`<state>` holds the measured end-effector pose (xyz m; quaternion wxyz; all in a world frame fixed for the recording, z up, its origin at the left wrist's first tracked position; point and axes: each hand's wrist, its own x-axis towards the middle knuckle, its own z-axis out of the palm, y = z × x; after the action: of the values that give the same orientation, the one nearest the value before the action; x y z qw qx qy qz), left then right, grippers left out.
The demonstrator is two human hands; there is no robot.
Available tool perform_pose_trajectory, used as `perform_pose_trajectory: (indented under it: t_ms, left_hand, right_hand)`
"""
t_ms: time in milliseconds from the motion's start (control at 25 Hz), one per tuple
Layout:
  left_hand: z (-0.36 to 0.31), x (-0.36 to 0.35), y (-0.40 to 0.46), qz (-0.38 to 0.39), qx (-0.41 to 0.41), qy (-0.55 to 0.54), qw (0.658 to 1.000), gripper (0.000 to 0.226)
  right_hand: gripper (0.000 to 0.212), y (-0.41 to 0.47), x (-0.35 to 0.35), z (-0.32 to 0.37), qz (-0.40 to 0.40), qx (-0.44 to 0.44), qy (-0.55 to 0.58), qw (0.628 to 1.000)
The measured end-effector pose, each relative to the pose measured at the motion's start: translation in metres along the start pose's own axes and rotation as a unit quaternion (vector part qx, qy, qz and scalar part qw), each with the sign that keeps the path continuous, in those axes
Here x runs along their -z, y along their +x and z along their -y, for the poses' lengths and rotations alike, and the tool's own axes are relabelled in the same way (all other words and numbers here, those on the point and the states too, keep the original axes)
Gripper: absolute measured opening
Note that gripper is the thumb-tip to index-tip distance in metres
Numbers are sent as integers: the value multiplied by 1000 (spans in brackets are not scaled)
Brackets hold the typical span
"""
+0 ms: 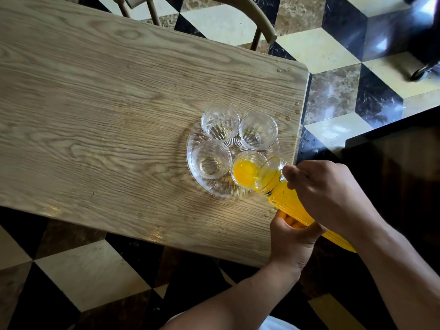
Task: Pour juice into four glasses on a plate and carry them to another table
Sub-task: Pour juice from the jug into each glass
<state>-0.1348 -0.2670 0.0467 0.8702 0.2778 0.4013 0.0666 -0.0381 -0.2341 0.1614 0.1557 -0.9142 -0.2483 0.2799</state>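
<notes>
A clear glass plate (190, 160) sits near the right end of the wooden table (107, 103) with several small glasses on it. The near-right glass (245, 172) holds orange juice. Three others stand without juice: far left (220, 121), far right (258, 130), near left (210, 160). A glass carafe of orange juice (281, 194) is tipped with its mouth over the near-right glass, and juice runs into it. My right hand (328, 194) grips the carafe's neck. My left hand (295, 241) holds its body from below.
Droplets lie on the table near its right edge (288, 117) and far corner (283, 69). A wooden chair (262, 22) stands behind the table. Chequered marble floor (333, 51) surrounds it. A dark surface (392, 158) lies to the right.
</notes>
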Motion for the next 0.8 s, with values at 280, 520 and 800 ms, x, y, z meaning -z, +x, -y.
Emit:
perform_pose_trajectory:
  t_ms: [280,520,800]
  left_hand:
    - [1,1,-1,-1,6,-7,1000,38]
    - [-1,-2,-1,-1,-8,-10,1000,38]
    - [0,-4,-1,-7,-6,-15,1000,35]
  right_hand:
    - [52,1,-1,1,2,-5,-12,1000]
    - [52,2,0,-2,4,-11,-8,1000]
    - [50,3,2,0,13,-27,-2,1000]
